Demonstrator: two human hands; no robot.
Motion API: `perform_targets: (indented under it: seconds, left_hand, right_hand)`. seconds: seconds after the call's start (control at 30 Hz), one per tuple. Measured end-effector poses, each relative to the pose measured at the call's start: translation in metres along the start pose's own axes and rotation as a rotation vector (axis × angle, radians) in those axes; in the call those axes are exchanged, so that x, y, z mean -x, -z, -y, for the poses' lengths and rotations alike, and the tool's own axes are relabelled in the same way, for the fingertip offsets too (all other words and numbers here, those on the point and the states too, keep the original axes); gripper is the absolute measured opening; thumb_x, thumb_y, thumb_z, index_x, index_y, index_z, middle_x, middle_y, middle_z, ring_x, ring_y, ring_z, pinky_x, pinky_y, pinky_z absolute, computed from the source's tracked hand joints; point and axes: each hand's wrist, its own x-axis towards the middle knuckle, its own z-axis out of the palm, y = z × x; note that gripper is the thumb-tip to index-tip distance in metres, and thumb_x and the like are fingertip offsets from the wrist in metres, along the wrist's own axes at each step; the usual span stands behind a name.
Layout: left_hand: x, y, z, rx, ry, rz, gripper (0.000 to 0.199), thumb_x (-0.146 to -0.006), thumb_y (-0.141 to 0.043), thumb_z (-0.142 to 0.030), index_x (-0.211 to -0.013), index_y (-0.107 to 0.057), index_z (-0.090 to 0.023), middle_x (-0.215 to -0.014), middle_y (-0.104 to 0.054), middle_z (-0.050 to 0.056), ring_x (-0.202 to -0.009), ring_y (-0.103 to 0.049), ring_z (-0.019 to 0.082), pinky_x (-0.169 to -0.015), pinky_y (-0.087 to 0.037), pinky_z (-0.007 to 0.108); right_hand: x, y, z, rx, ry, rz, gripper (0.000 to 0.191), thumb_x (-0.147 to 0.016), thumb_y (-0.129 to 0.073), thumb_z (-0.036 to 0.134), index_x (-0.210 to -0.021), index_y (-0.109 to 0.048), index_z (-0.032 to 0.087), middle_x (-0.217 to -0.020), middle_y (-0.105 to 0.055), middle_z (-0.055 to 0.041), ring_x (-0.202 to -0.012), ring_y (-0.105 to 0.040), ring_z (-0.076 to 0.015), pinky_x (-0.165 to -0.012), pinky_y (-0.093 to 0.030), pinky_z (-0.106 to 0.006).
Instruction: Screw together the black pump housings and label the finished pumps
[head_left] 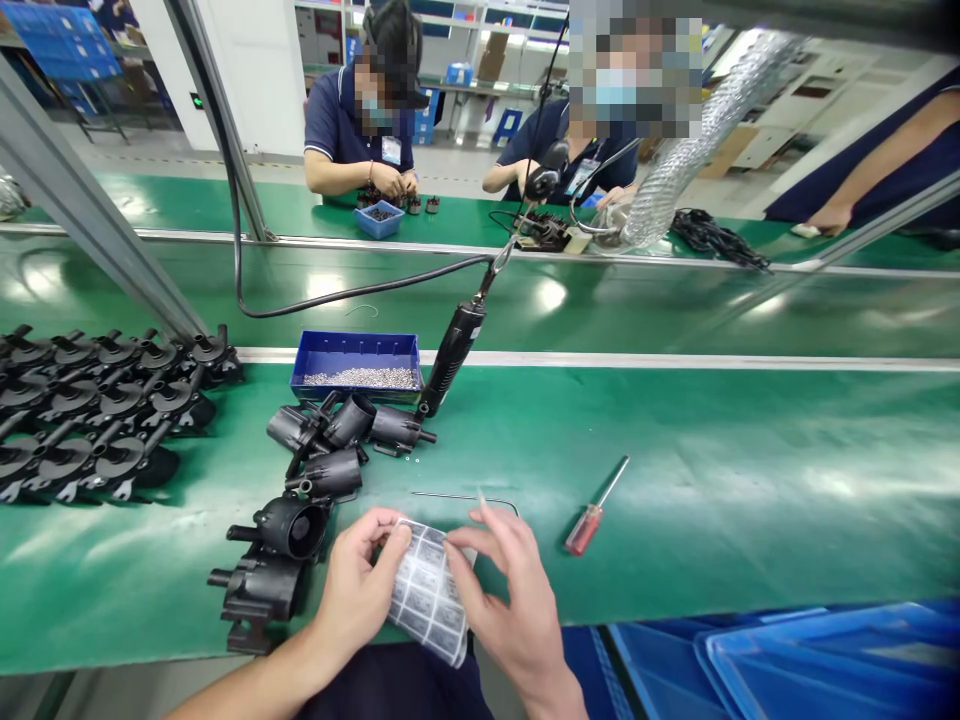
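Note:
A sheet of silver-grey rectangular labels [429, 592] is tilted over the front edge of the green bench. My left hand [360, 580] grips its upper left corner, thumb on top and fingers curled behind. At the sheet's upper right edge, my right hand [510, 590] pinches with thumb and index finger, the other fingers raised; whether a single label is lifted there I cannot tell. Several black plastic cylindrical housings [330, 470] lie left of my hands. Just beyond my fingers rests a thin bent metal rod [457, 496]. A screwdriver with a red clear handle [586, 527] lies to the right.
A black electric screwdriver [454, 355] hangs from a cable beside a blue tray [355, 345] of small metal parts. Rows of black assemblies [105, 400] fill the left side. Blue bins [825, 665] stand below right. Co-workers [360, 130] work across the bench.

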Motion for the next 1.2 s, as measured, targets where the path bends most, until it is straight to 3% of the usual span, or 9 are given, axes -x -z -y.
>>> perform_targets:
  seconds: [0.07,0.13,0.2,0.3,0.4,0.7,1.07,1.2]
  left_hand:
    - [0.000,0.001,0.001,-0.016,-0.015,-0.026,0.037,-0.105,-0.074,-0.054,-0.096,-0.074,-0.018,-0.083,-0.075,0.003,-0.077,-0.065,0.017,-0.071,-0.049,0.024]
    - [0.000,0.001,0.002,-0.035,-0.032,-0.056,0.038,-0.105,-0.075,-0.053,-0.092,-0.073,-0.018,-0.080,-0.074,0.002,-0.075,-0.064,0.016,-0.070,-0.048,0.023]
    - [-0.001,0.001,0.001,-0.054,-0.051,-0.071,0.039,-0.105,-0.075,-0.052,-0.088,-0.073,-0.018,-0.077,-0.073,0.001,-0.072,-0.063,0.015,-0.069,-0.047,0.022]
    - [-0.001,0.001,0.001,-0.090,-0.102,-0.075,0.040,-0.105,-0.074,-0.049,-0.081,-0.073,-0.018,-0.071,-0.071,0.000,-0.068,-0.063,0.015,-0.065,-0.046,0.022]
    - [0.000,0.001,0.001,-0.144,-0.174,-0.082,0.036,-0.104,-0.074,-0.045,-0.080,-0.076,-0.018,-0.069,-0.070,-0.001,-0.065,-0.062,0.014,-0.063,-0.046,0.021]
    - [0.000,0.002,0.000,-0.188,-0.212,-0.033,0.030,-0.106,-0.073,-0.043,-0.090,-0.084,-0.020,-0.076,-0.077,0.001,-0.069,-0.068,0.016,-0.068,-0.050,0.022]
    - [0.005,-0.001,-0.001,-0.101,-0.166,0.001,0.026,-0.099,-0.079,-0.042,-0.113,-0.084,-0.021,-0.101,-0.086,0.007,-0.094,-0.082,0.024,-0.087,-0.065,0.028]
    - [0.001,-0.001,0.004,-0.081,-0.166,-0.049,0.032,-0.098,-0.081,-0.045,-0.118,-0.083,-0.019,-0.109,-0.087,0.011,-0.093,-0.084,0.026,-0.086,-0.069,0.032]
  right_hand:
    - [0.000,0.003,0.004,-0.005,0.095,0.026,0.065,-0.100,-0.073,0.005,-0.157,-0.058,0.033,-0.099,-0.083,-0.0024,-0.101,-0.076,-0.0283,-0.100,-0.064,-0.056]
    - [0.002,0.004,0.009,-0.095,0.087,0.000,0.064,-0.099,-0.074,0.004,-0.154,-0.061,0.034,-0.098,-0.082,-0.0018,-0.096,-0.077,-0.0264,-0.097,-0.067,-0.054]
    - [0.003,0.001,0.014,-0.206,-0.043,-0.056,0.074,-0.100,-0.075,0.006,-0.165,-0.050,0.031,-0.108,-0.083,-0.0044,-0.102,-0.080,-0.0259,-0.098,-0.070,-0.052]
    - [-0.001,-0.007,0.020,-0.323,-0.275,-0.058,0.083,-0.105,-0.072,0.014,-0.176,-0.033,0.032,-0.146,-0.073,-0.0133,-0.122,-0.078,-0.0260,-0.093,-0.075,-0.043]
    - [-0.012,-0.015,0.023,-0.387,-0.337,0.000,0.082,-0.107,-0.068,0.016,-0.176,-0.030,0.038,-0.162,-0.060,-0.0141,-0.129,-0.075,-0.0246,-0.090,-0.077,-0.037]
    - [-0.029,-0.009,0.025,-0.451,-0.304,0.195,0.082,-0.109,-0.063,0.017,-0.177,-0.025,0.043,-0.169,-0.049,-0.0133,-0.133,-0.070,-0.0248,-0.092,-0.076,-0.037]
    - [-0.027,-0.032,0.023,-0.334,-0.295,0.016,0.074,-0.109,-0.065,0.018,-0.174,-0.037,0.043,-0.169,-0.042,-0.0149,-0.133,-0.070,-0.0293,-0.086,-0.079,-0.039]
    - [-0.026,-0.036,0.031,-0.484,-0.315,0.050,0.072,-0.108,-0.063,0.019,-0.173,-0.039,0.039,-0.169,-0.043,-0.0191,-0.124,-0.074,-0.0297,-0.079,-0.078,-0.038]
